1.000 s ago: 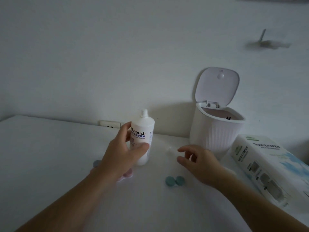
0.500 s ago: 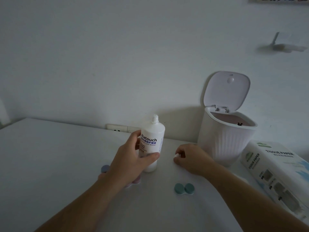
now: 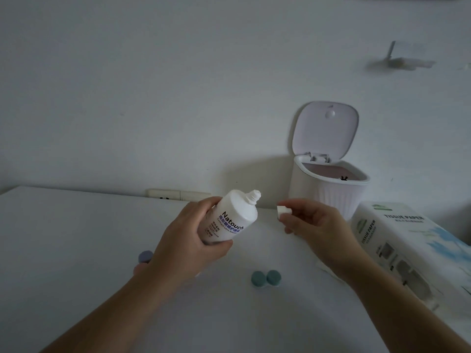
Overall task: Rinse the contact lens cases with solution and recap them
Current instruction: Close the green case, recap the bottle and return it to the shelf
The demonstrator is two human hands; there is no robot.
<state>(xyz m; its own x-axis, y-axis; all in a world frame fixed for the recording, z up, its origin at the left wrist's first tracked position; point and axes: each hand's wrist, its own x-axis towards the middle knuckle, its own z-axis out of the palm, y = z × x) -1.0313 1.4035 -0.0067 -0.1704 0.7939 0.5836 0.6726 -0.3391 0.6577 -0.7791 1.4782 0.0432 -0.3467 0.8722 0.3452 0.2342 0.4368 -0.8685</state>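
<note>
My left hand [image 3: 187, 244] grips a white solution bottle [image 3: 232, 219] above the table, tilted with its uncapped nozzle pointing up and to the right. My right hand [image 3: 313, 222] pinches the small white bottle cap [image 3: 283, 210] a short way right of the nozzle. A capped teal lens case [image 3: 265, 278] lies on the white table [image 3: 76, 250] below and between my hands. A purple lens case cap [image 3: 145, 256] shows left of my left wrist; the rest of that case is hidden behind my hand.
A small white bin [image 3: 327, 192] with its lid up stands against the wall behind my right hand. A tissue paper box [image 3: 413, 248] lies at the right edge. A wall socket [image 3: 178, 195] sits behind the bottle.
My left hand lifted the bottle off the table and tilted it to the right. My right hand picked the cap up from the table and raised it near the nozzle.
</note>
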